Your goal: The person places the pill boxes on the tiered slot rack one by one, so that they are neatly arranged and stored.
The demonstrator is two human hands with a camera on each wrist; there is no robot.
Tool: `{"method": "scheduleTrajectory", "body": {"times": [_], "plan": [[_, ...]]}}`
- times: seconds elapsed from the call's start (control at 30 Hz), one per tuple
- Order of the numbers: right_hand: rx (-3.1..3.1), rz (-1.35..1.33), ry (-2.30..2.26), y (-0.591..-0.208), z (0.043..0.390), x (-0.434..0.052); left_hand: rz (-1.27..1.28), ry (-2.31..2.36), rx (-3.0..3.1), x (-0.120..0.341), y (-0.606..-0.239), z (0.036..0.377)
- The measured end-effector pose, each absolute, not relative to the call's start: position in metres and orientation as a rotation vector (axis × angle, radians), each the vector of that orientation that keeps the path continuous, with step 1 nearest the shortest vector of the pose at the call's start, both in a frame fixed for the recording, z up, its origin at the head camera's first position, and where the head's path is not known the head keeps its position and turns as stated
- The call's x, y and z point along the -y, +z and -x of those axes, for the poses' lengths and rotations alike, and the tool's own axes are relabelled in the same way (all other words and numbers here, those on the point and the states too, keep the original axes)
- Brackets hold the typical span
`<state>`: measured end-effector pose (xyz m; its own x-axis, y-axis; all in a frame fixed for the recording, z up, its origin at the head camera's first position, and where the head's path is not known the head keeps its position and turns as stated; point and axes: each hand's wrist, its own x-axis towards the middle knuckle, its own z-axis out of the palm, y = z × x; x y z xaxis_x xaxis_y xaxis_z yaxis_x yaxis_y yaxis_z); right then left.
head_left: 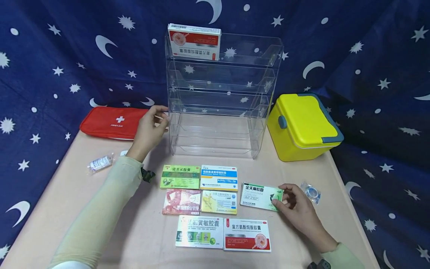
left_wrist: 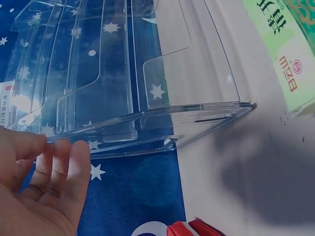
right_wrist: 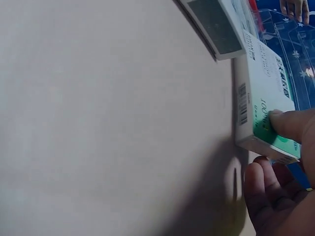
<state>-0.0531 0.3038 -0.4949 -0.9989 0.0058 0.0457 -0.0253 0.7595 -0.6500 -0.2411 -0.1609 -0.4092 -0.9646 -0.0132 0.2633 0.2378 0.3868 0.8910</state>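
Pinching the green-white box at its right end, the right hand holds it low over the table, right of six boxes lying there. The left hand, fingers relaxed, touches the clear rack, steadying its left edge. One box sits on the rack's top tier; lower tiers remain open, approach from the front unobstructed.

A beige tabletop carries a clear rack at the back edge, a red pouch back-left, a yellow case back-right, and medicine boxes mid-table toward the front edge.
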Motion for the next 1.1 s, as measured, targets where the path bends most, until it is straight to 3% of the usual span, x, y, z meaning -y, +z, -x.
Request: {"method": "scheduleTrajectory", "body": {"times": [0.43,0.67,0.83,1.1], "plan": [[2.732,-0.228,1.333,-0.503,0.04,-0.306,0.192,-1.616,2.421,0.161,-0.408,0.24],[2.681,-0.157,1.539,-0.492,0.046,-0.308,0.203,-1.622,2.414,0.16,-0.409,0.24],[2.565,-0.179,1.687,-0.468,0.081,-0.306,0.203,-1.627,2.408,0.16,-0.409,0.241],[2.473,-0.413,1.568,-0.395,0.177,-0.287,0.205,-1.632,2.412,0.161,-0.409,0.241]]}}
